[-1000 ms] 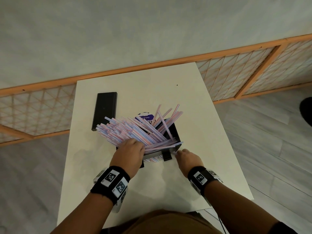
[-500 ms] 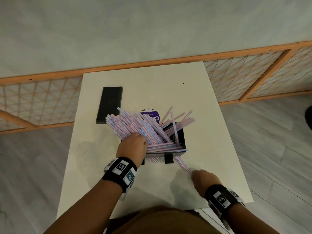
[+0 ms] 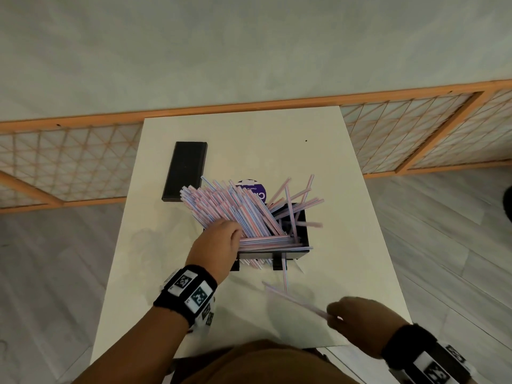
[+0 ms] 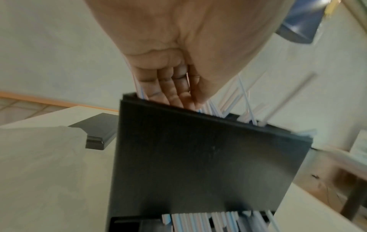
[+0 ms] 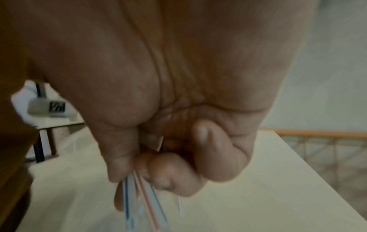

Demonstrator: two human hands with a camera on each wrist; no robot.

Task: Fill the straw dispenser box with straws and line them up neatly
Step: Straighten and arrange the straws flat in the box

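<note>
On the white desk [image 3: 249, 139], near the middle of the head view, stands the black straw dispenser box [image 3: 300, 252], open at the top and heaped with striped pink, blue and white straws [image 3: 235, 206]. Most of the heap slants up and to the upper left of the frame, overhanging the box's left side; a looser few stick out toward the upper right, and a flat layer lies along the near edge of the box. More straw ends show through the slot at the foot of the box's front face, seen at the bottom of the left wrist view.

The left hand [image 3: 214, 245] sits at the box's near left corner, its fingers [image 4: 170, 87] curled down into the straws just behind the front wall, gripping a bunch of them.

The right hand [image 3: 357, 320] is in the lower right of the head view, above the near edge of the desk and well apart from the box. It pinches a few loose straws [image 3: 293, 300] between thumb and curled fingers [image 5: 168, 172]; these run from the hand up and left toward the box without reaching it. One single straw [image 3: 284, 275] lies on the desk just in front of the box.

A flat black lid [image 3: 185, 171] lies on the desk to the upper left of the box, and part of a round purple label [image 3: 253, 187] shows behind the heap.
</note>
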